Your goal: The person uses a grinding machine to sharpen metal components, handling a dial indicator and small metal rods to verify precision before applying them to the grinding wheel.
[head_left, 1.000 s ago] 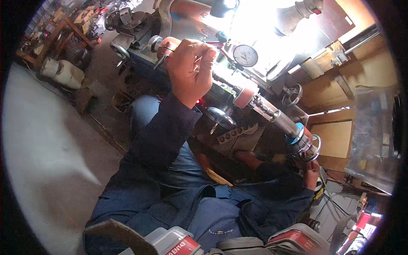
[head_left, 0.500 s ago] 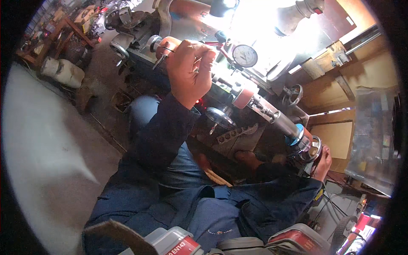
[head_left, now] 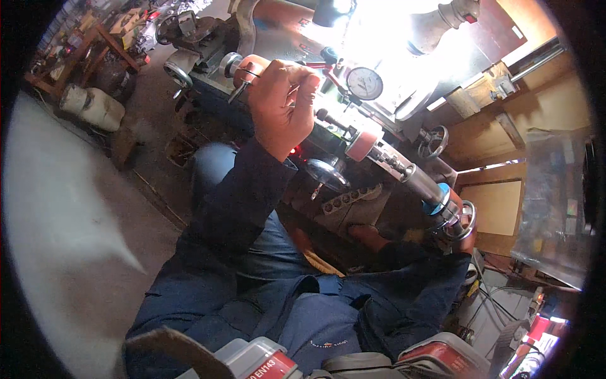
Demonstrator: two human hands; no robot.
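Observation:
My left hand [head_left: 281, 104] is closed in a pinch beside a lever and a rounded knob at the upper left end of a machine's spindle line. What its fingers hold is hidden behind them. Just right of it, a round white dial gauge [head_left: 365, 83] is fixed on a red holder. A shaft with a reddish collar [head_left: 363, 144] and a dark cylinder [head_left: 424, 184] runs down to the right. At its lower end, past a blue ring [head_left: 439, 201], is a chrome handwheel [head_left: 464, 221]. My right hand [head_left: 467, 243] is at this wheel's rim, its fingers mostly hidden.
A second handwheel [head_left: 327, 175] sticks out toward my lap, and another [head_left: 434, 141] sits behind the shaft. A bright lamp glares over the machine. On the right hangs a clear plastic sheet [head_left: 552, 196]; cables lie below it. A white canister [head_left: 93, 107] stands at far left.
My right hand has moved inward and up around the lower handwheel, from its outer right side to behind its rim. My left hand holds nearly the same place.

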